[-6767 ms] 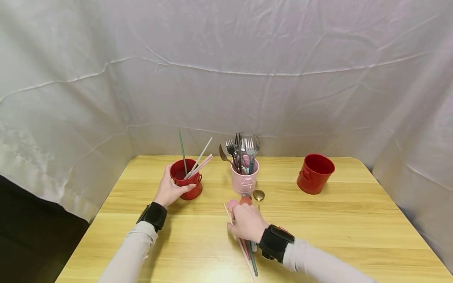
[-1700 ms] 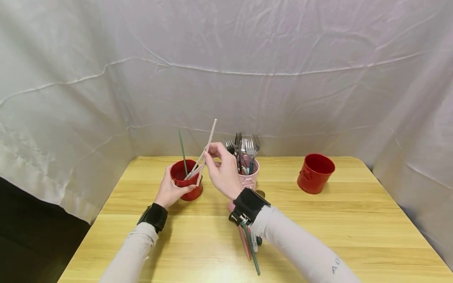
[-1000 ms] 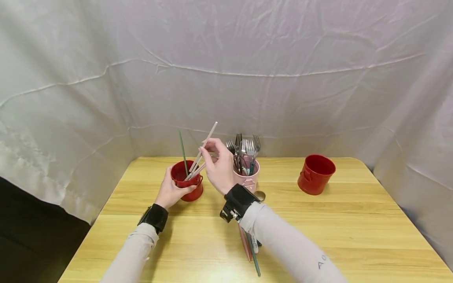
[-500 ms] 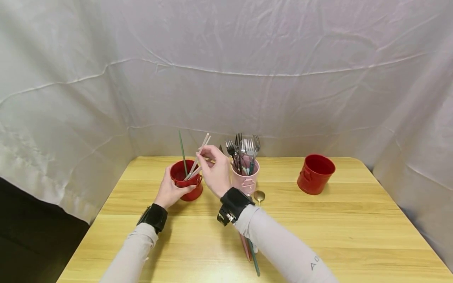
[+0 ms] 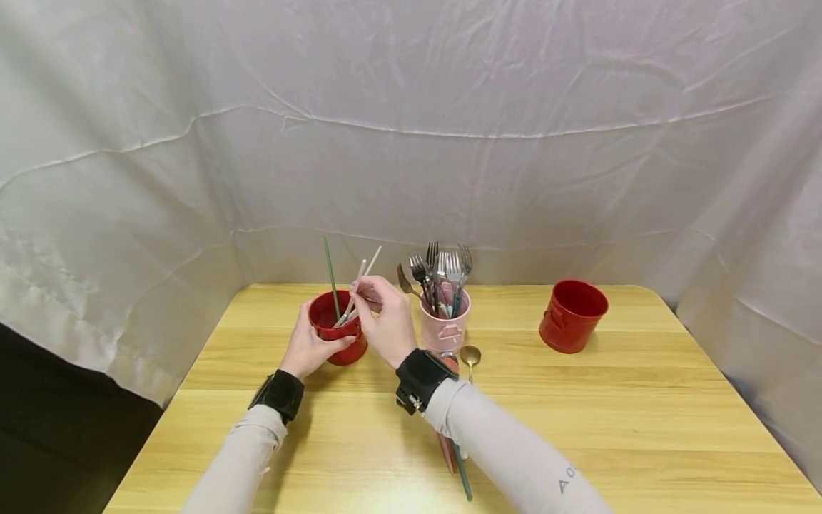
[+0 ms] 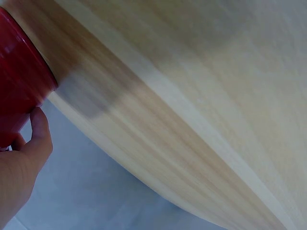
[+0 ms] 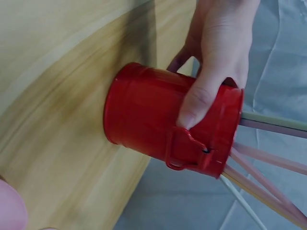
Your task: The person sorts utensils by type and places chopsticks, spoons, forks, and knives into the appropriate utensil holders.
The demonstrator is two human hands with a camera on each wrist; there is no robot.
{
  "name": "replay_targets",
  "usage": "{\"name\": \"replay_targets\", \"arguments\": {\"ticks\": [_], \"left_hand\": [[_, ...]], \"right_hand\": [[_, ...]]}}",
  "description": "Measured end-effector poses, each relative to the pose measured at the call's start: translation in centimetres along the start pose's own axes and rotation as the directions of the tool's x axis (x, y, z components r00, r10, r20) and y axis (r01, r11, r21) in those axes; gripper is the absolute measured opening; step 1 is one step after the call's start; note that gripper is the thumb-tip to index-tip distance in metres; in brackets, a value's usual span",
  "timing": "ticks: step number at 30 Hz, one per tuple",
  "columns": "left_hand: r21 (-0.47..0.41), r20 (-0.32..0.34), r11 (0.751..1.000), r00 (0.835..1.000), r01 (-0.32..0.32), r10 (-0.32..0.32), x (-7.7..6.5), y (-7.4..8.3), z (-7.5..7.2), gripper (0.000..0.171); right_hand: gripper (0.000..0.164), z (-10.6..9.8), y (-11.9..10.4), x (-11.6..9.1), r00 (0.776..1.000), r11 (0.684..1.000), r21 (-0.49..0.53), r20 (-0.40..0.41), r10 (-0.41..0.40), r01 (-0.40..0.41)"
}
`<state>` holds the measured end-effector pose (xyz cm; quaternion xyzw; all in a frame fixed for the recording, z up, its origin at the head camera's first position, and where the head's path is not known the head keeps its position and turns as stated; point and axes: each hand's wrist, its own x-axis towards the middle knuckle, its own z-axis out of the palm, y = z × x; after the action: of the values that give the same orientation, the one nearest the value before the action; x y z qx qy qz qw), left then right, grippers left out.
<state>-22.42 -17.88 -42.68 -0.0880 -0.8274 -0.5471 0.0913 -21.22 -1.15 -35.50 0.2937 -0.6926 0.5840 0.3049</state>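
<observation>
My left hand (image 5: 307, 351) grips a small red pail (image 5: 349, 351) at the left, thumb over its front and fingers round the far side. In the right wrist view the left thumb lies beside the pail's (image 7: 153, 110) wire handle. Between thumb and fingers, my right hand (image 5: 389, 318) pinches a pale pink chopstick (image 5: 362, 271) at the pail's mouth, its lower end inside. A green chopstick (image 5: 330, 264) and a whitish one (image 5: 374, 258) lean in the same pail; pink sticks (image 7: 268, 158) stick out in the right wrist view.
A pink pail (image 5: 443, 334) full of forks (image 5: 453, 267) stands right of my right hand. Before it lie a gold spoon (image 5: 471, 355), a green chopstick (image 5: 465, 480) and pink ones (image 5: 446, 453), partly under my forearm. Another red pail (image 5: 570, 330) stands at the right.
My right hand has picked a pale pink chopstick from the pile, carried it up and left to the red pail, and lowered it into the mouth. The left hand has kept its hold.
</observation>
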Motion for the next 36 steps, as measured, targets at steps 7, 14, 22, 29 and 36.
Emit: {"name": "replay_targets", "arguments": {"ticks": [7, 14, 22, 29, 36], "left_hand": [[0.019, -0.02, 1.0, 1.0, -0.008, 0.009, 0.7, -2.3, 0.2, 0.089], [0.031, -0.029, 0.999, 0.999, -0.03, 0.031, 1.1, -3.8, 0.4, 0.092], [0.011, -0.03, 1.0, 0.999, -0.023, 0.023, 1.1, -3.6, 0.4, 0.091], [0.02, -0.043, 1.0, 0.999, -0.023, 0.024, 0.9, -3.5, 0.6, 0.097], [0.061, -0.025, 0.997, 0.999, -0.04, 0.041, 0.1, -3.8, 0.5, 0.1]], "right_hand": [[0.016, 0.3, 2.5, -0.7, 0.992, 0.992, -0.055, 0.031, 0.12, -0.118], [0.024, -0.6, 3.1, -1.8, 0.975, 0.976, -0.135, 0.119, 0.187, -0.171], [0.019, -1.9, 4.3, -3.6, 0.952, 0.955, -0.214, 0.181, 0.246, -0.206], [0.018, -3.3, 4.8, -4.6, 0.914, 0.935, -0.237, 0.247, 0.321, -0.264], [0.019, -5.0, 5.0, -5.7, 0.877, 0.908, -0.29, 0.291, 0.384, -0.301]]}}
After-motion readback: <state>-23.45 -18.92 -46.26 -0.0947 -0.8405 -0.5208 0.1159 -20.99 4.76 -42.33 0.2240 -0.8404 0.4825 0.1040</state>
